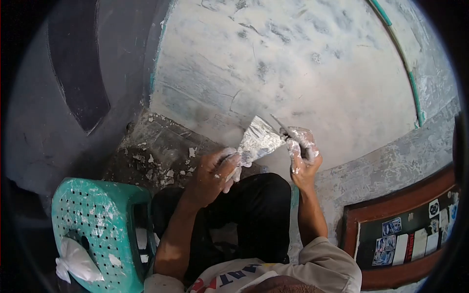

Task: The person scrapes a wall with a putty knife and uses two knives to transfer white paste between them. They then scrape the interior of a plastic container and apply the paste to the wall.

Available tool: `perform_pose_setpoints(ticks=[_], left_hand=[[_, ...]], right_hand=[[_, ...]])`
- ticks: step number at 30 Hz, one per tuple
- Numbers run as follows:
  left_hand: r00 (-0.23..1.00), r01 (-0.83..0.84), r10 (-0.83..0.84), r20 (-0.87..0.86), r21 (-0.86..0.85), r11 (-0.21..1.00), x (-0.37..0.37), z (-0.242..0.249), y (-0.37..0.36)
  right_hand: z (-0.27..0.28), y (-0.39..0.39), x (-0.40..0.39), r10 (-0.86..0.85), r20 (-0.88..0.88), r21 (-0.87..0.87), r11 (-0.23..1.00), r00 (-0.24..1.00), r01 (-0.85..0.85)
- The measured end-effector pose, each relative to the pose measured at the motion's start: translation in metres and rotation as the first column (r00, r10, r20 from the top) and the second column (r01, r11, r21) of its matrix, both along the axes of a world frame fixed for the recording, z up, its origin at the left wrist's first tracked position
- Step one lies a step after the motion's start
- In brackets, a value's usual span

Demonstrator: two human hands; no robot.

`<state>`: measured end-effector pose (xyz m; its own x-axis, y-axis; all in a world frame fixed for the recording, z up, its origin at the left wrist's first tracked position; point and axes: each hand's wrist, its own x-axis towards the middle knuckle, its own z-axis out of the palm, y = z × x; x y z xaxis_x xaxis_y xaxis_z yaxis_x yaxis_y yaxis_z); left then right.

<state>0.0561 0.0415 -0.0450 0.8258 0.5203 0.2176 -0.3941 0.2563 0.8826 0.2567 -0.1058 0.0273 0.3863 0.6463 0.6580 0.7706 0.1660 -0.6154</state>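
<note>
A putty knife (263, 140) with a broad blade coated in white filler lies between my two hands, its wide edge toward the left. My right hand (304, 152), smeared white, is closed around the narrow handle end. Out of the same hand sticks a thin grey strip (281, 124), like a second blade seen edge-on. My left hand (217, 171) is closed with its whitened fingers at the lower corner of the wide blade edge. Both hands are above my dark-trousered knees, in front of a white-patched wall (312, 73).
Broken plaster bits (156, 161) litter the dark floor at the wall's foot. A green plastic stool (93, 210) spattered white stands left, with a tied white bag (78, 261) on it. Right is a brown-framed panel with stickers (410, 234). A green pipe (414, 93) runs along the wall.
</note>
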Motion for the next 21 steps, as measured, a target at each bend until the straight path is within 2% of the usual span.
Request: perform_pose_setpoints(ticks=[2, 3, 7, 10, 14, 16, 19, 21], left_hand=[[0.999, 0.038, -0.038, 0.016, 0.013, 0.999, 0.003, -0.003, -0.011], [0.999, 0.048, -0.048, 0.015, -0.014, 0.999, 0.003, -0.002, -0.015], [1.0, 0.018, -0.019, -0.019, -0.01, 1.0, 0.002, 0.004, -0.031], [0.998, 0.0, 0.004, -0.059, 0.076, 0.997, 0.004, 0.009, -0.039], [0.998, 0.003, 0.004, -0.068, 0.1, 0.995, 0.007, 0.007, -0.049], [0.998, 0.004, 0.004, -0.059, 0.136, 0.991, 0.004, 0.009, -0.052], [0.995, 0.031, -0.018, -0.099, 0.134, 0.991, -0.002, 0.017, -0.056], [0.997, 0.015, 0.0, -0.074, 0.192, 0.981, -0.004, 0.019, -0.057]], right_hand=[[-0.007, -0.004, -0.002, 0.038, 0.274, 0.017, 0.999, 0.961, -0.044], [-0.017, -0.006, 0.001, 0.033, 0.165, 0.064, 0.997, 0.986, -0.044], [-0.021, -0.018, 0.004, 0.011, 0.044, 0.065, 0.998, 0.999, -0.013], [-0.027, -0.031, 0.012, 0.022, 0.018, 0.064, 0.998, 1.0, -0.023], [-0.036, -0.047, 0.013, 0.031, -0.04, 0.13, 0.991, 0.999, -0.026], [-0.038, -0.053, 0.016, 0.023, 0.005, 0.094, 0.995, 1.0, -0.023], [-0.041, -0.057, 0.013, 0.014, 0.052, 0.14, 0.99, 0.999, -0.021], [-0.044, -0.059, 0.012, 0.033, 0.011, 0.146, 0.989, 0.999, -0.034]])
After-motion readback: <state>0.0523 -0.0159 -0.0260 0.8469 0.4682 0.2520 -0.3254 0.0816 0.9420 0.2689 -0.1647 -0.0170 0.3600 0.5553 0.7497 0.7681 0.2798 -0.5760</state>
